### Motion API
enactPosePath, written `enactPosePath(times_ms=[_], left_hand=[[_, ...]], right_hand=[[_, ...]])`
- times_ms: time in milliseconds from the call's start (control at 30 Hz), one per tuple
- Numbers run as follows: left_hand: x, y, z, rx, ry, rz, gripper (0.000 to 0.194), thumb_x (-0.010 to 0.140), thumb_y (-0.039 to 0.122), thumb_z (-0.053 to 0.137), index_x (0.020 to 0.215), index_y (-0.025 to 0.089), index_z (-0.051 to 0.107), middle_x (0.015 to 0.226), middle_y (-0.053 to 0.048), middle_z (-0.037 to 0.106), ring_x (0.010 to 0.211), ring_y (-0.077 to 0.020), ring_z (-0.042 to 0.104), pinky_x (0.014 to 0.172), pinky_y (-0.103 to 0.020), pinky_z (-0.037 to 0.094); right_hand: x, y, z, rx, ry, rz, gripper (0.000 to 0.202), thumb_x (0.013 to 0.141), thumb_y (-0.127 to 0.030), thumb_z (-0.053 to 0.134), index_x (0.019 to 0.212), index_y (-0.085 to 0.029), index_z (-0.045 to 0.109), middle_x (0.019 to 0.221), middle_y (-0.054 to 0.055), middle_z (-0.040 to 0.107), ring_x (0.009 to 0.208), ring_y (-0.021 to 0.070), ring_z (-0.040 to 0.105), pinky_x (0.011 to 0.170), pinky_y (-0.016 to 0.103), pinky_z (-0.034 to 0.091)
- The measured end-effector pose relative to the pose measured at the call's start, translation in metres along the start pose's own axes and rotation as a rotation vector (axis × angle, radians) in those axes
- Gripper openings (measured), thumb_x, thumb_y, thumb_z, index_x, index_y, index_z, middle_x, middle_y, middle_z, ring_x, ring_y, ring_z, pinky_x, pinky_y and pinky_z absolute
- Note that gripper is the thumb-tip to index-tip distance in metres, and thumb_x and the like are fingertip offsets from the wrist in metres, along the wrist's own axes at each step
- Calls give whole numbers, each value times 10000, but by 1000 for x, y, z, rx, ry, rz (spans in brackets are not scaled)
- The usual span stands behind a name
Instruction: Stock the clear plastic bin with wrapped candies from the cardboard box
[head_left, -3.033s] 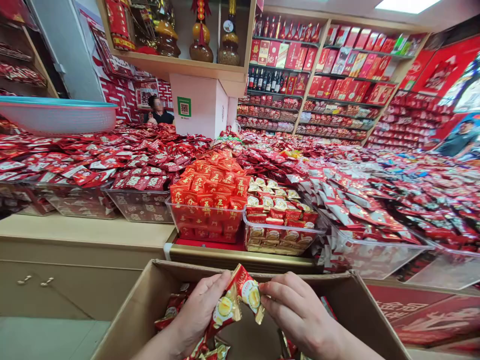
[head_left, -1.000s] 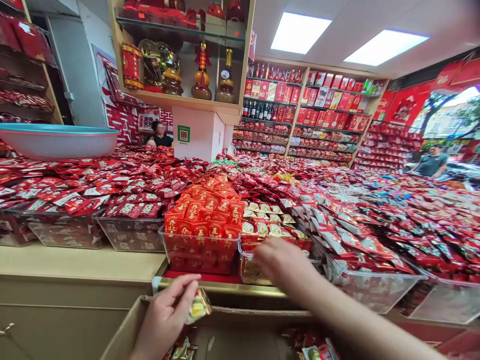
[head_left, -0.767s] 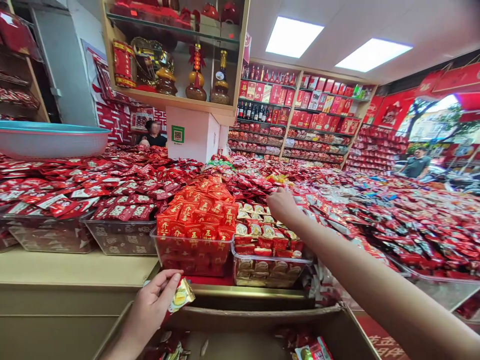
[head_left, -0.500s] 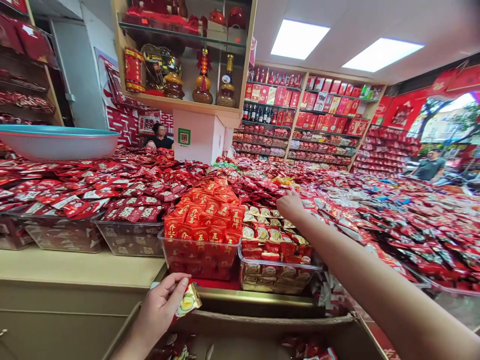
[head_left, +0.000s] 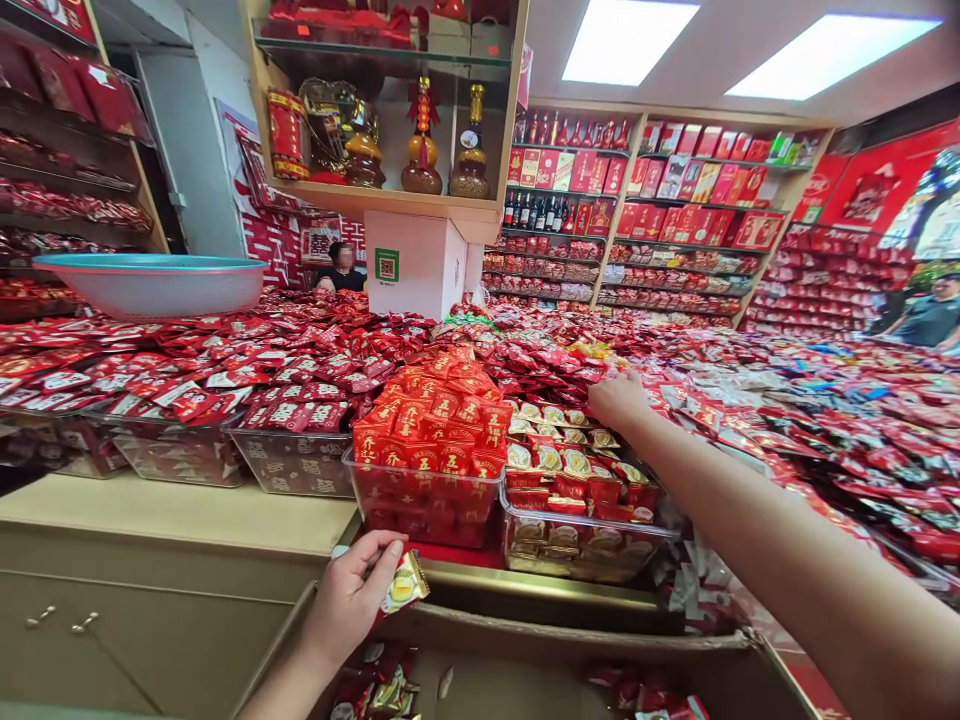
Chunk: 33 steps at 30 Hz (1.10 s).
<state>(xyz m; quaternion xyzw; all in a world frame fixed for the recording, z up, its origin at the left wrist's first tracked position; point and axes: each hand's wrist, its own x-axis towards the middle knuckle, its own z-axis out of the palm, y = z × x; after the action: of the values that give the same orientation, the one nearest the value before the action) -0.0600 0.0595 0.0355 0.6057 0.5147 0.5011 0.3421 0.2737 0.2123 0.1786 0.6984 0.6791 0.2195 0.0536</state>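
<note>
Lower centre, your left hand (head_left: pixel 349 600) pinches a candy (head_left: pixel 403 588), likely light and slick; favour its crimp (head_left: pixel 422 576). Your right hand (head_left: pixel 621 402): can't tell its grip.

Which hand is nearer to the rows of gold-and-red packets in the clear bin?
Right. The right hand is at the far edge of the gold-and-red packets; the left hand is lower, over the cardboard box's left side.
</note>
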Motion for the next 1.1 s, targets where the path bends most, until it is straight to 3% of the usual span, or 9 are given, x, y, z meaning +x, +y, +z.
enactPosePath(times_ms=[233, 367, 467, 567, 667, 767, 833, 967, 1100], left_hand=[[-1, 1, 0, -2, 5, -20, 201, 755, 365, 510, 832, 189, 570, 667, 17, 618, 625, -147, 580, 538, -191, 462], [0, 0, 0, -23, -8, -23, 201, 749, 363, 522, 829, 187, 576, 657, 16, 619, 613, -145, 578, 533, -195, 463], [1, 1, 0, -43, -4, -27, 213, 743, 365, 528, 831, 177, 577, 656, 10, 621, 595, -143, 575, 528, -204, 463], [0, 6, 4, -70, 29, -37, 232, 746, 365, 522, 856, 166, 566, 650, 9, 609, 565, -135, 562, 507, -207, 452], [-8, 20, 15, -107, 68, -40, 248, 779, 365, 475, 924, 170, 528, 661, 17, 583, 565, -122, 541, 500, -201, 431], [-21, 36, 30, -136, 29, -42, 263, 804, 357, 445, 995, 183, 492, 664, 26, 567, 566, -113, 518, 506, -201, 414], [-31, 42, 41, -148, -33, -45, 267, 802, 345, 459, 1013, 183, 486, 629, 37, 549, 543, -109, 495, 499, -200, 395], [-45, 40, 53, -307, -129, -114, 297, 797, 348, 476, 1038, 174, 463, 606, 49, 511, 506, -92, 450, 483, -199, 366], [-47, 38, 53, -430, -168, -186, 370, 796, 406, 464, 1089, 188, 406, 563, 71, 482, 454, -80, 453, 432, -186, 356]], right_hand=[[-1, 1, 4, 11, 38, 19, 244, 730, -136, 423, 797, -137, 658, 855, 142, 644, 917, 292, 504, 741, 389, 295], [-9, 1, -11, 19, 122, 14, 232, 737, -150, 424, 790, -126, 649, 854, 151, 633, 927, 306, 475, 743, 397, 301], [-37, -10, -36, 104, 285, -56, 264, 788, -208, 383, 827, -115, 627, 898, 153, 613, 927, 287, 469, 755, 385, 319], [-92, -39, -53, 542, 405, -308, 243, 803, -253, 396, 798, -144, 613, 836, 96, 625, 812, 201, 525, 732, 313, 368], [-155, -80, -46, 1114, 97, -438, 196, 782, -311, 458, 829, -180, 597, 729, 28, 630, 648, 135, 543, 600, 244, 405], [-199, -119, -20, 1509, -290, -383, 327, 731, -412, 526, 958, -177, 531, 693, 12, 600, 576, 124, 526, 493, 229, 396], [-211, -137, -3, 1712, -454, -297, 367, 701, -460, 546, 917, -168, 503, 645, -11, 551, 520, 106, 496, 439, 217, 380], [-215, -148, 15, 1914, -510, -218, 337, 700, -480, 542, 639, -161, 452, 494, -59, 437, 417, 59, 396, 418, 197, 344], [-217, -146, 18, 1936, -444, -192, 322, 726, -463, 525, 647, -157, 462, 492, -53, 446, 433, 63, 400, 434, 200, 336]])
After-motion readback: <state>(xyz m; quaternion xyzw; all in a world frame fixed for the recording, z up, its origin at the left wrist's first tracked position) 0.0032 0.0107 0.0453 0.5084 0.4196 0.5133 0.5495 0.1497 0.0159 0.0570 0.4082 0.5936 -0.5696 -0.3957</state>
